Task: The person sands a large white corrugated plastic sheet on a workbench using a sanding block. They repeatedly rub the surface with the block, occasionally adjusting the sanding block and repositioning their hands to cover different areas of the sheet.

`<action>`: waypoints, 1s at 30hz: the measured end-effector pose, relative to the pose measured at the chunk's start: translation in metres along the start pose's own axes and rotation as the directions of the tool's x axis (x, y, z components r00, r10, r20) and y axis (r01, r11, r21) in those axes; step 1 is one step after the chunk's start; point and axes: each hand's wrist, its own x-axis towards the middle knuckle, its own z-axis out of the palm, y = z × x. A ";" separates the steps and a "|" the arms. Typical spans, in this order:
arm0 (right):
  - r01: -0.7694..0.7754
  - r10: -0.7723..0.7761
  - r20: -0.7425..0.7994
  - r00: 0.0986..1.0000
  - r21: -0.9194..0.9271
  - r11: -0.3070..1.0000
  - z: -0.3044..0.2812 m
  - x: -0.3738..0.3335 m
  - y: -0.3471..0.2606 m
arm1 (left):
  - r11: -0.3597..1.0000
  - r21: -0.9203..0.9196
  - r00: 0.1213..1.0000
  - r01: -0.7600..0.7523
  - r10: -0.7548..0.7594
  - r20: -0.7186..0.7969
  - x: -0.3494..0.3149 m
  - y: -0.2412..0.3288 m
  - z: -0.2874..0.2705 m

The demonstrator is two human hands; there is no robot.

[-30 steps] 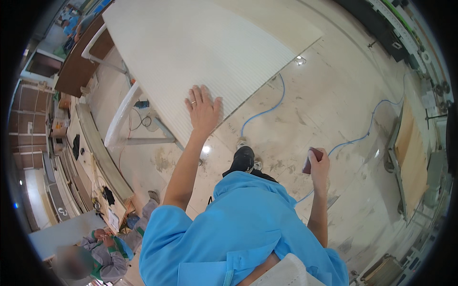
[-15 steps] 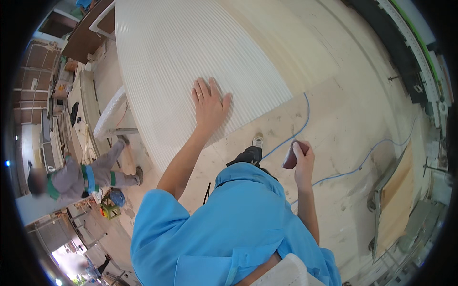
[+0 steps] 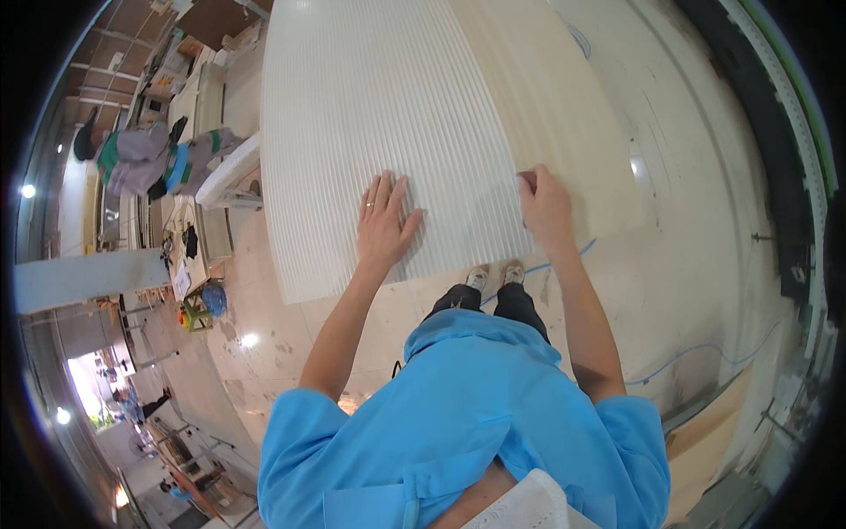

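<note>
A large white panel with fine ridges [image 3: 379, 97] stretches away in front of me. My left hand [image 3: 384, 225] lies flat on its ridges with fingers spread, holding nothing. At the panel's right edge, my right hand [image 3: 547, 212] pinches a small folded piece of dark reddish-brown sandpaper [image 3: 528, 178]. Most of the sandpaper is hidden by my fingers, and it seems to touch the edge. Beneath and to the right of the ridged panel shows a smooth cream-coloured board [image 3: 573, 132].
A blue hose [image 3: 564, 257] runs over the floor near my shoes [image 3: 493, 275]. At left, a co-worker in grey [image 3: 141, 159] is beside a wrapped white piece [image 3: 227, 173] and a long workbench [image 3: 189, 229]. A wooden board [image 3: 705, 441] leans at lower right.
My right hand has moved up and inward from beside my body to the panel's right edge, still holding the sandpaper. My left hand stays flat on the panel. The view has shifted.
</note>
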 end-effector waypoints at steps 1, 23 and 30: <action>0.046 -0.044 0.019 0.999 -0.082 0.996 0.001 0.006 0.004 | 0.999 -0.027 1.000 0.026 -0.026 -0.016 0.000 0.000 0.001; 0.106 -0.137 -0.072 0.988 -0.328 0.939 0.028 0.032 0.023 | 0.981 -0.152 0.960 0.120 -0.154 -0.234 0.002 0.003 0.007; -0.067 0.027 -0.206 0.978 -0.194 0.979 0.039 0.033 -0.006 | 0.883 -0.461 0.971 -0.085 -0.031 -0.238 -0.010 -0.014 -0.011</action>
